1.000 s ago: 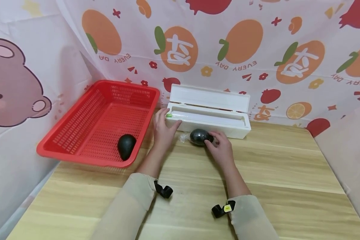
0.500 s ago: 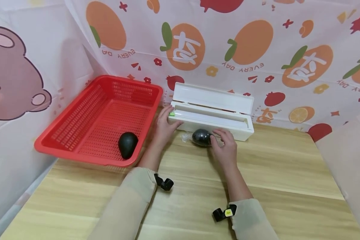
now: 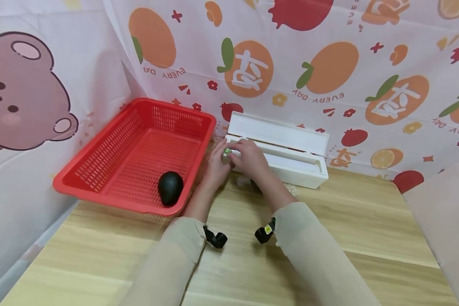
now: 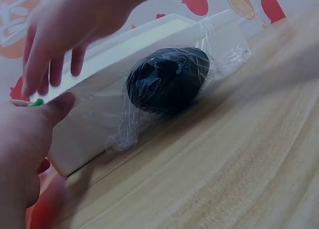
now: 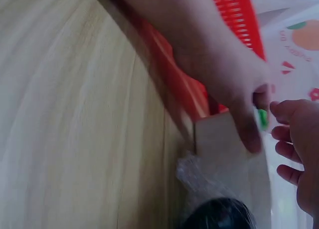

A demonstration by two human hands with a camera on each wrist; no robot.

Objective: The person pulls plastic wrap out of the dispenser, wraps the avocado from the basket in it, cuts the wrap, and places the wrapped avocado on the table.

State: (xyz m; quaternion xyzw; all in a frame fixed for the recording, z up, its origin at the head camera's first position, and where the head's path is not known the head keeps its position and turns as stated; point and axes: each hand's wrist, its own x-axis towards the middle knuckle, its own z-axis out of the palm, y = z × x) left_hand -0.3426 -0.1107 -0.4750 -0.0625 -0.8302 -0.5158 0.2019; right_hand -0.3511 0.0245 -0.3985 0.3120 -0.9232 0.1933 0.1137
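Note:
A long white cling film dispenser (image 3: 302,176) lies on the table with its lid raised. My left hand (image 3: 216,168) grips its left end, thumb against the front wall. Over that same end is my right hand (image 3: 249,156), its fingers loosely bent close to a small green slide cutter (image 3: 227,150); nothing shows in its grasp. In front of the dispenser rests a dark avocado (image 4: 167,79) wrapped in clear film, with twisted film tails (image 4: 124,134) at both ends. The right forearm hides most of this avocado in the head view.
A red plastic basket (image 3: 70,191) stands to the left, close beside the left hand. An unwrapped dark avocado (image 3: 170,188) lies in its near right corner. Behind the wooden table (image 3: 367,225) hangs a fruit-print cloth (image 3: 283,76).
My right hand has let go of the wrapped avocado and moved left and up to the dispenser's green cutter. The left hand stays at the dispenser's end. The head view has shifted slightly.

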